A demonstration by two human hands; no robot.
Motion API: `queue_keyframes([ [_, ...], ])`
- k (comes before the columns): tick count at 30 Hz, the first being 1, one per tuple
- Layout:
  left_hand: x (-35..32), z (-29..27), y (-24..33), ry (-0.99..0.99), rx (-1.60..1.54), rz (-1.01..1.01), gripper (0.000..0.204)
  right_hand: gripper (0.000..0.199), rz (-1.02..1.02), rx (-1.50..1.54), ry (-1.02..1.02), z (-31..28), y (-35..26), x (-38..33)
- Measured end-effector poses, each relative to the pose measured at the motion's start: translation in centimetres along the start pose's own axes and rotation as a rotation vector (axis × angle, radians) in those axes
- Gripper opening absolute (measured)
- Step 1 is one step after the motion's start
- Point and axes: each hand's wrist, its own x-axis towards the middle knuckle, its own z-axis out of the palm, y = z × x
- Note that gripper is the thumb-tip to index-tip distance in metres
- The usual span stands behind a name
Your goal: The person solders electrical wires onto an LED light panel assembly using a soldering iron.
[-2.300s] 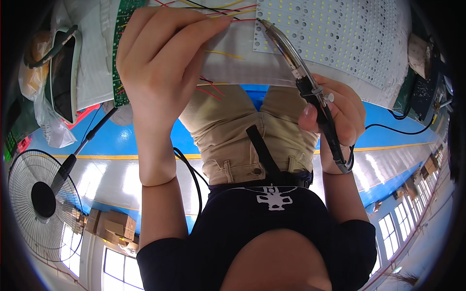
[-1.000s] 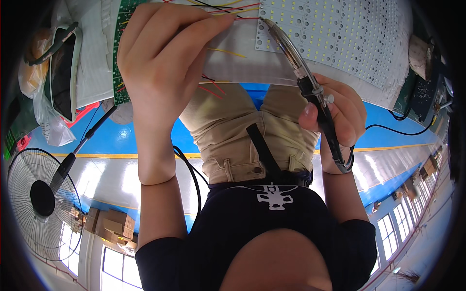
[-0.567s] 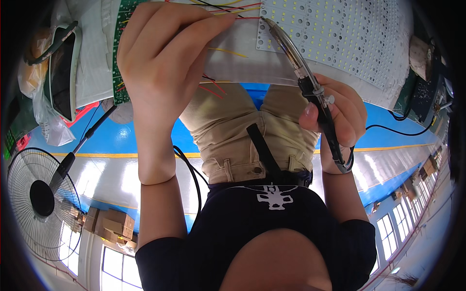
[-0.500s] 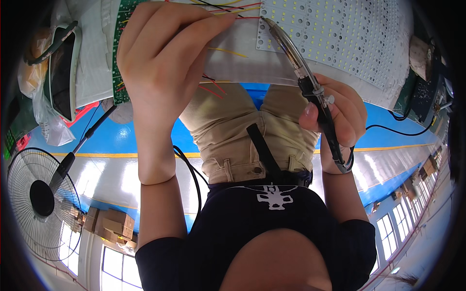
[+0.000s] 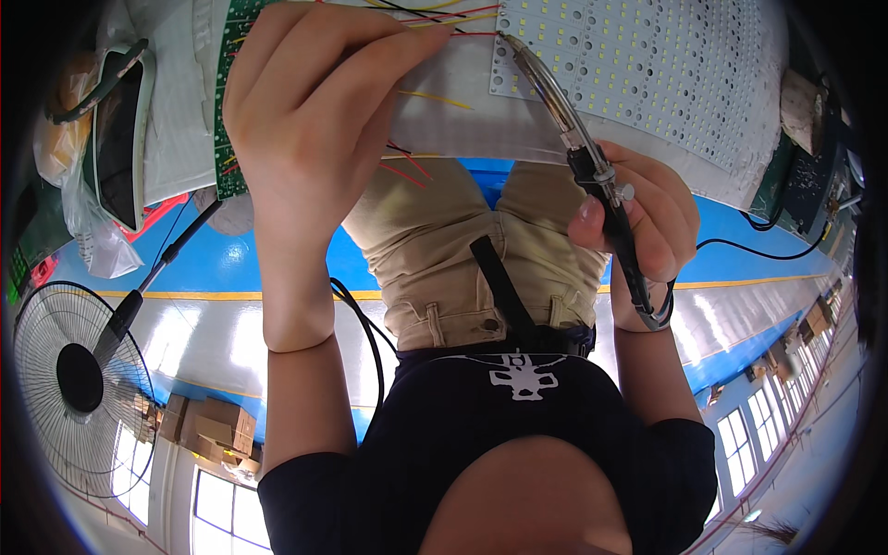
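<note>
Head view: black shirt (image 5: 444, 398) nearest, tan trousers (image 5: 425, 240) next, both on the person's side of the light board (image 5: 638, 74), a white panel dotted with small yellowish squares. Right hand (image 5: 647, 217) just off the light board's near edge, thumb and fingers wrapped around the black handle of a soldering iron (image 5: 583, 162); iron slants over the board's near-left corner, tip at its left edge. Left hand (image 5: 305, 111) left of the light board, back upward, thumb and forefinger pinching a red wire (image 5: 476, 34). Wire runs to the board's left edge, ending at the iron's tip; actual contact too small to tell. More wires stretch left of the board; a short yellow wire (image 5: 439, 98) shows against the pale bench cover (image 5: 462, 129). Farther left of the light board, a green board (image 5: 223, 139), partly hidden by the left hand. Beyond it, same side, a clear plastic bag (image 5: 111, 250). Standing fan (image 5: 80, 377) well left of the light board, past the bench. Farthest from the board: cardboard boxes (image 5: 217, 430), bright windows (image 5: 222, 518).
</note>
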Motion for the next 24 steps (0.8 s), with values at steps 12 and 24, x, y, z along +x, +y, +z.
queue_keyframes([
  [12,0.02,0.08,-0.01,0.003,0.000,0.005,0.036,0.034,0.004,-0.005,0.019,0.13,0.10,-0.27],
  [24,-0.01,0.07,0.06,0.001,0.002,-0.001,0.035,0.034,0.009,-0.010,0.035,0.18,0.15,-0.58],
])
